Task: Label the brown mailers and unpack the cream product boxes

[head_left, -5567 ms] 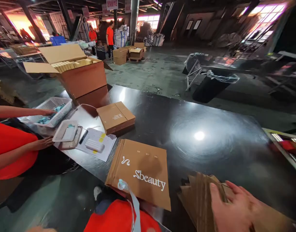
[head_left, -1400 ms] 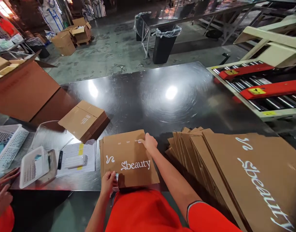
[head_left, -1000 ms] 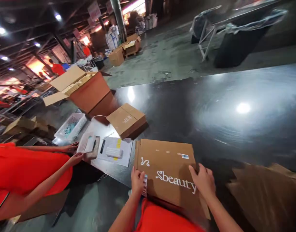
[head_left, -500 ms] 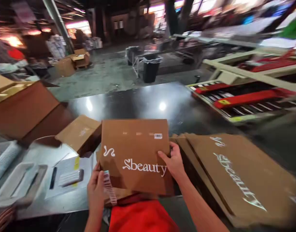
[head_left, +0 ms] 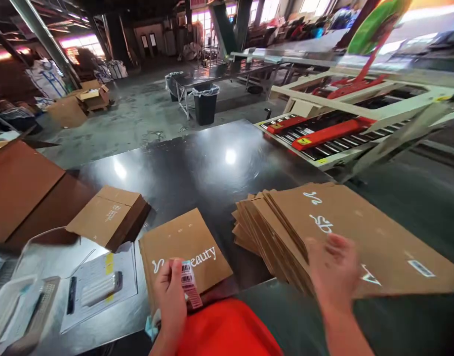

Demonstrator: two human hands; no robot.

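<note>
My left hand (head_left: 170, 291) is closed, pinching a strip of barcode labels (head_left: 189, 282) between thumb and fingers. Just beyond it, a brown carton (head_left: 200, 237) with white "beauty" lettering lies on the table, partly hidden by that hand. My right hand (head_left: 334, 267) is over a fanned stack of flat brown cartons (head_left: 382, 232) on the right. Motion blurs its fingers, so whether it touches the top carton is unclear. That top carton carries white print and a white barcode label (head_left: 420, 268).
Small brown cartons (head_left: 106, 212) sit to the left, beside a large open box (head_left: 22, 188). Papers (head_left: 126, 267), a black marker (head_left: 71, 295) and a white tray (head_left: 12, 301) lie at front left. A roller conveyor (head_left: 334, 143) with red bars stands beyond the dark table (head_left: 167, 173).
The carton held between both hands now lies on the table at left. My right hand has let go of it and moved right over the stack. The view has swung right.
</note>
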